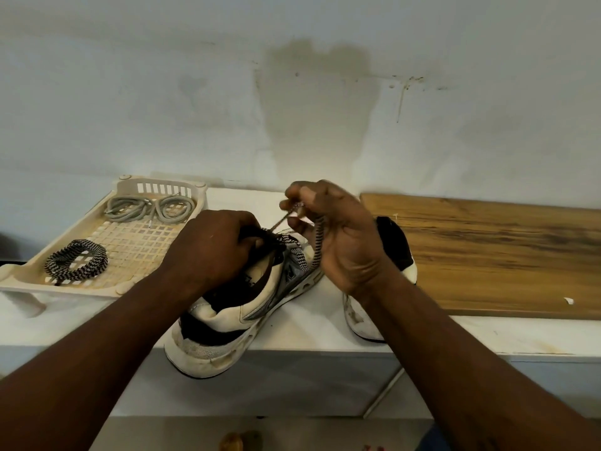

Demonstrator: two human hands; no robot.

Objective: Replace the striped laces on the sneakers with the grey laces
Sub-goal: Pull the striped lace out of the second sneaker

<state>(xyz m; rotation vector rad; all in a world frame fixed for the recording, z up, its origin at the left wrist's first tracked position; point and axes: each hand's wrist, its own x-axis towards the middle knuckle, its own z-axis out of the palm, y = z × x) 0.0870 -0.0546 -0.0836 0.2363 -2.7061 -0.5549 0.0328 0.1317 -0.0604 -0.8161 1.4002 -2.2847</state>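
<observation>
A white and black sneaker (227, 317) lies heel towards me on the white ledge, still threaded with a striped lace (317, 242). My left hand (211, 252) grips the sneaker's tongue area. Raised above the shoe, my right hand (338, 236) pinches the striped lace, and a length of it hangs over the palm. A second sneaker (395, 249) stands behind my right wrist, mostly hidden. In the cream tray (130, 252) lie two coiled grey laces (148, 208) at the back and one coiled striped lace (76, 262) at the front.
A wooden board (494, 255) lies on the ledge to the right. The white ledge (325, 333) ends in a front edge just under the near sneaker's heel. A stained white wall rises behind.
</observation>
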